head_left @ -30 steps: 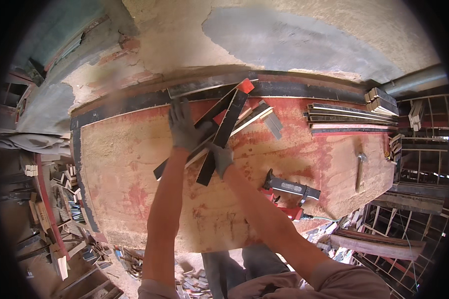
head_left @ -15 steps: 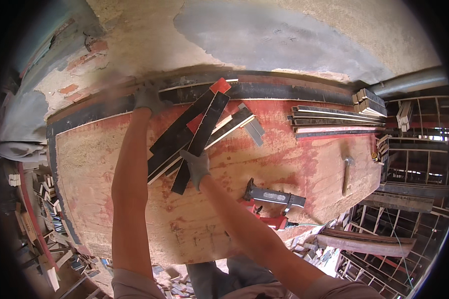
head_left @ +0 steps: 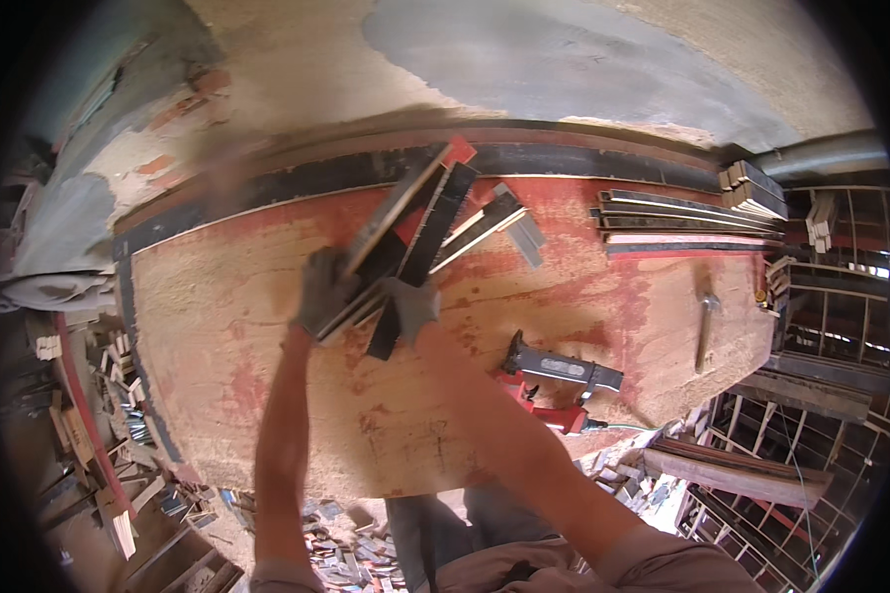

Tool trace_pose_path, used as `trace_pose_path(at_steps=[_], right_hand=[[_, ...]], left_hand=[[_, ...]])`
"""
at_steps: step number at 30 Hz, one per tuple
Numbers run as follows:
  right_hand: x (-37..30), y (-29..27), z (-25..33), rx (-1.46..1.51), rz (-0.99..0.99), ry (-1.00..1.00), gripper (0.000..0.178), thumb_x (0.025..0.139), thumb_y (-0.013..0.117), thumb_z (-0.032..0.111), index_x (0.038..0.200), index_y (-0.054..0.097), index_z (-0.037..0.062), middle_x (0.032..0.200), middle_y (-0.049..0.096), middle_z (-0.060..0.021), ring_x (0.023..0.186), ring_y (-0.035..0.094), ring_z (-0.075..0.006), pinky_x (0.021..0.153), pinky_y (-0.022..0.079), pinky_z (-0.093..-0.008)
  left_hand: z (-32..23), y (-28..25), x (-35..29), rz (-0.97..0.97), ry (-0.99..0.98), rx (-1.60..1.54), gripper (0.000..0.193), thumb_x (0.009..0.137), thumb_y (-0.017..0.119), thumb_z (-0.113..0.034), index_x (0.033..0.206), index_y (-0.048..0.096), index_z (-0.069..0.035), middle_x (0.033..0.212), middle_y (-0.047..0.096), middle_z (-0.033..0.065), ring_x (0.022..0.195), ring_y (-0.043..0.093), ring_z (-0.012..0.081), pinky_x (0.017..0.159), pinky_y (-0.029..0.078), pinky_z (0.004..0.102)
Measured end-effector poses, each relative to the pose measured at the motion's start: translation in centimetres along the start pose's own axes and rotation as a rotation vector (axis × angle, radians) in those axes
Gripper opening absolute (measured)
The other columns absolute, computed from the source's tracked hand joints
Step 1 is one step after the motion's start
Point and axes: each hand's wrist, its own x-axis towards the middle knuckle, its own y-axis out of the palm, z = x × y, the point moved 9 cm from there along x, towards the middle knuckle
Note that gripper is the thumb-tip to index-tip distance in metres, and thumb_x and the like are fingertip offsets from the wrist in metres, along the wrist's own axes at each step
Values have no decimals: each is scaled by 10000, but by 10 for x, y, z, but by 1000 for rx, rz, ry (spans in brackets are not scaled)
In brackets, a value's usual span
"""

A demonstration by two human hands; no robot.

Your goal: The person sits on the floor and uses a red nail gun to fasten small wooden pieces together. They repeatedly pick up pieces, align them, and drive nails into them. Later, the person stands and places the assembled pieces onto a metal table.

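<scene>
Fingers [head_left: 398, 288] of both hands [head_left: 322, 294] curl partway around dark strips [head_left: 433, 233].

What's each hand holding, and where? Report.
Left hand: apparently a brownish wooden strip, by its near end. Right hand: a black strip, toward its near end.

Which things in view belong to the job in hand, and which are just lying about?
Likely job in hand:
black strip, at right hand
greyish strip, by left hand

Apparently lying about, untouched:
red-and-black power tool
hammer
long strips at right
</scene>
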Motion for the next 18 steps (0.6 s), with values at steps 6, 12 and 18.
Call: trace_pose_path(at_steps=[6, 12, 18], right_hand=[[-14, -18, -22, 228, 509, 155, 344, 918, 775, 103, 1242, 677, 40, 996, 734, -75, 853, 727, -192, 706, 611, -332], [-165, -79, -71, -143, 727, 237, 374, 910, 781, 39, 1260, 649, 32, 1047, 715, -59, 874, 726, -177, 749, 613, -294], [-351, -80, -116, -488, 1057, 153, 618, 884, 791, -3, 1461, 571, -7, 1265, 693, -101, 1066, 705, -212, 884, 601, -341]], left_hand=[[-78, 31, -89, 61, -524, -759, 893, 777, 968, -338, 1429, 446, -21, 1264, 647, 189, 1152, 655, 280, 966, 573, 441], [-146, 76, -296, -2, -737, -1343, 655, 855, 896, -195, 1422, 610, -34, 1230, 737, 64, 1084, 692, 154, 944, 592, 336], [-211, 20, -518, -537, -816, -1493, 751, 785, 923, -147, 1438, 582, -2, 1237, 730, 95, 1107, 667, 159, 1002, 566, 353]])
